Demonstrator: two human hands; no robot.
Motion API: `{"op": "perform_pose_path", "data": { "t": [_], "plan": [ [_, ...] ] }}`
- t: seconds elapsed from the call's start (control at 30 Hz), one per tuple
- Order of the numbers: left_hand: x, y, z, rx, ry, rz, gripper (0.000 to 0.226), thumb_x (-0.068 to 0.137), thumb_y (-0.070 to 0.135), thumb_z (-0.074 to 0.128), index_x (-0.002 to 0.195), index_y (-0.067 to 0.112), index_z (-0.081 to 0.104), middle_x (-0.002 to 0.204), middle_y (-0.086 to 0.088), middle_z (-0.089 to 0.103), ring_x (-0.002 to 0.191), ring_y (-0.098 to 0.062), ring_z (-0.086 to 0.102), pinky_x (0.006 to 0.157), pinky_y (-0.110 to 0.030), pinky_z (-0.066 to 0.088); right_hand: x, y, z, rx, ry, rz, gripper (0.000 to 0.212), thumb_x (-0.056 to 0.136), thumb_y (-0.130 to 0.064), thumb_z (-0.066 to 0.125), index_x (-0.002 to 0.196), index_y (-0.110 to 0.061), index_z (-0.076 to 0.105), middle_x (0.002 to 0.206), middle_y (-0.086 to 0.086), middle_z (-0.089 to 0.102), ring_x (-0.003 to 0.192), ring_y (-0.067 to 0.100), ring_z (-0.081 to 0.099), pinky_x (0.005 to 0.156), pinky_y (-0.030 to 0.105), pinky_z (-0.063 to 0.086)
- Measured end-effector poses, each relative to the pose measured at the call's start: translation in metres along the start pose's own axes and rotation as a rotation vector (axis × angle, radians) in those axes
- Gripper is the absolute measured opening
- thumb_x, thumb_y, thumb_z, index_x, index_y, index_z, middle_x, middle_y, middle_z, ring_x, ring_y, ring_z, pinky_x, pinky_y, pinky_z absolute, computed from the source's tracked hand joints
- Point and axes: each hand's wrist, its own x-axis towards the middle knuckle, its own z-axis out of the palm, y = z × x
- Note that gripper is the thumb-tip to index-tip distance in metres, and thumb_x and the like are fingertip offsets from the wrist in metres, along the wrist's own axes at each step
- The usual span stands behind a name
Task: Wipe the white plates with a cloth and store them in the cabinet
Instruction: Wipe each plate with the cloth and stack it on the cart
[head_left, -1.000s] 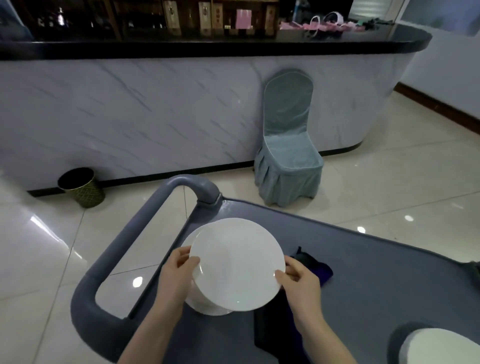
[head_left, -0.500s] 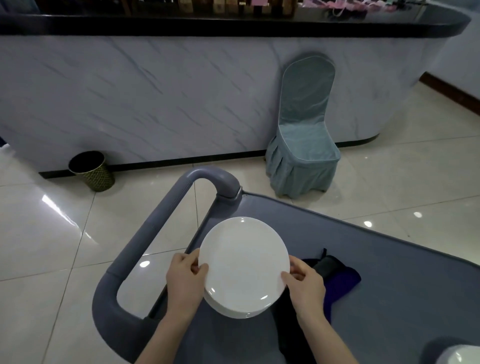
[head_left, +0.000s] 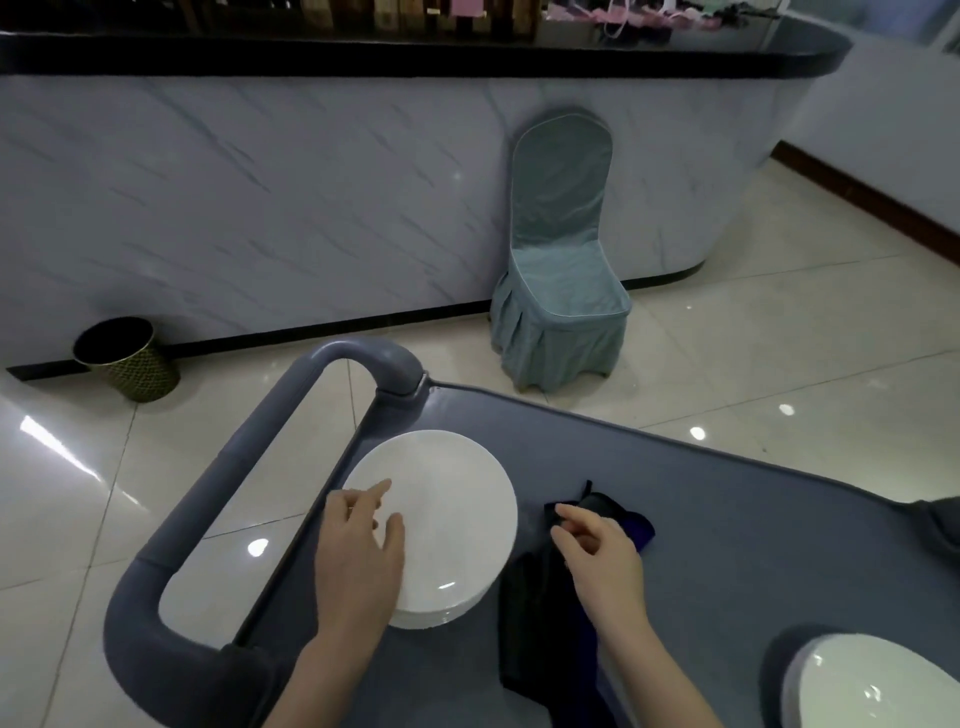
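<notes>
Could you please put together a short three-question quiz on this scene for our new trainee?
1. True or false: the left hand rests on the stack of plates.
2. What lies under the right hand? A) a sponge B) a dark cloth C) a fork
3. Fill in: the plates sit on a grey ____ near its handle.

Key: 1 true; 2 B; 3 cart.
</notes>
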Motion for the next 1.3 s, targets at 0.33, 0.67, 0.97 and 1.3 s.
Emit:
{"op": "perform_pose_path", "data": {
  "t": [0.33,0.67,0.97,1.3],
  "plan": [
    [-0.099,0.121,0.113,-0.004,-0.493,0.500,0.013,0.094,0.025,0.061,0.103,0.021,0.069,0.093,0.010,0.062,0.082,-0.007,0.058,0.075,-0.026,0.048,-0.047,0.083,-0.183,-0.591,0.144,-0.165,0.025,0.091,-0.021,0.068,0.116,-0.017,0.071,0.103,-0.001,0.061,0.101,0.021,0.059,0.089,0.028,0.045],
    [-0.187,0.178,0.202,0.103,-0.836,0.595,0.056,0.078,0.037,0.074,0.129,0.019,0.060,0.112,0.001,0.058,0.105,-0.014,0.058,0.086,-0.032,0.048,-0.096,0.173,-0.314,-0.862,0.148,0.189,0.066,0.090,-0.050,0.061,0.147,-0.028,0.036,0.125,-0.002,0.040,0.122,0.018,0.040,0.089,0.023,0.045],
    [-0.212,0.195,0.229,0.190,-0.985,0.471,0.067,0.073,0.023,0.069,0.135,0.030,0.043,0.104,0.001,0.044,0.093,-0.021,0.054,0.083,-0.031,0.049,-0.100,0.207,-0.335,-0.749,0.082,0.312,0.064,0.086,-0.045,0.067,0.139,-0.023,0.040,0.124,0.003,0.044,0.121,0.021,0.044,0.090,0.026,0.044],
    [-0.212,0.197,0.232,0.055,-0.969,0.255,0.069,0.058,0.020,0.074,0.121,0.037,0.050,0.101,0.010,0.059,0.097,-0.015,0.057,0.080,-0.034,0.051,-0.093,0.213,-0.336,-0.457,0.101,0.393,0.065,0.079,-0.025,0.076,0.137,-0.024,0.048,0.118,0.004,0.052,0.110,0.024,0.058,0.090,0.028,0.048]
  ]
}}
